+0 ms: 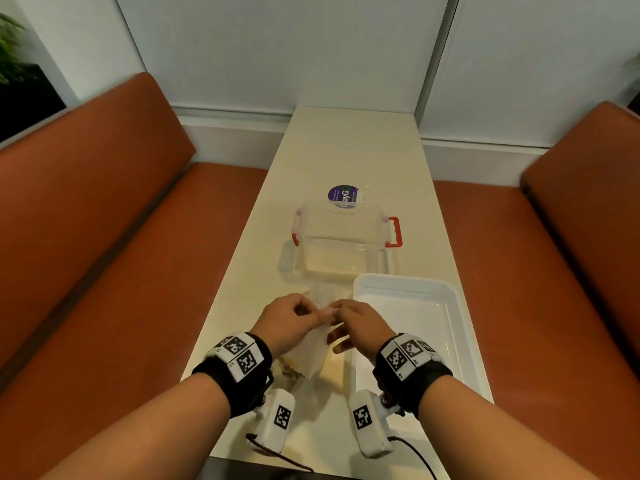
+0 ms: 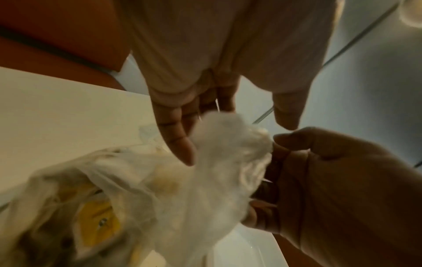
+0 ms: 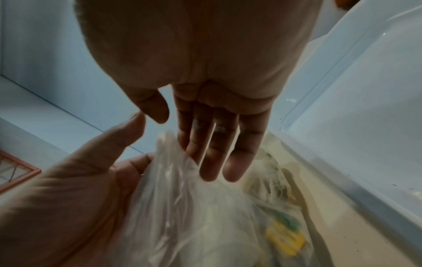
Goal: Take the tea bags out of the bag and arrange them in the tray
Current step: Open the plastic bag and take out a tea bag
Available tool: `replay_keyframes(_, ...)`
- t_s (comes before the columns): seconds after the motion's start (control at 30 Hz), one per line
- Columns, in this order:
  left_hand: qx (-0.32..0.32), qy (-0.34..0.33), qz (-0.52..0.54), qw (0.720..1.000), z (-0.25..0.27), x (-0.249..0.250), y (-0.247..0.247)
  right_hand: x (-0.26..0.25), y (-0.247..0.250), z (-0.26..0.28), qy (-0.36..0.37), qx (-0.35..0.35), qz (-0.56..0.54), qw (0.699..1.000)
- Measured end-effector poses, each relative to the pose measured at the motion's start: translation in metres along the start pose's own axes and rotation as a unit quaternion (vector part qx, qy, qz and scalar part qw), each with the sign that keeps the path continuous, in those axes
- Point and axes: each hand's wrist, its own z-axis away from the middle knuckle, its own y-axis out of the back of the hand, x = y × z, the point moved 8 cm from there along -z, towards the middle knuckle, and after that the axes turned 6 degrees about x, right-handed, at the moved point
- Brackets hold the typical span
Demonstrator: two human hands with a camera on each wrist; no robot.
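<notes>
Pinching bag (image 1: 313,351) top, both hands (image 1: 290,320), mouth upward

Both forearms are stretched forward over the near edge of the surface, each wrist wrapped in a black band. The left hand (image 1: 289,322) and right hand (image 1: 360,327) are brought together, knuckles up, fingertips nearly touching. The same thin plastic is pinched by both hands.
</notes>
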Motion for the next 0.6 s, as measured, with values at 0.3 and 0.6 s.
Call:
replay_keyframes(0.3,-0.036,-0.06,0.016,0.997,-0.002,0.009,0.001,-0.006,-0.003,-0.005,0.018,0.027,0.02,0.999)
replay_keyframes(0.6,0.034,-0.068,0.184,0.98,-0.009,0.035,0.029,-0.007,0.015,-0.007,-0.026,0.094,-0.004,0.995)
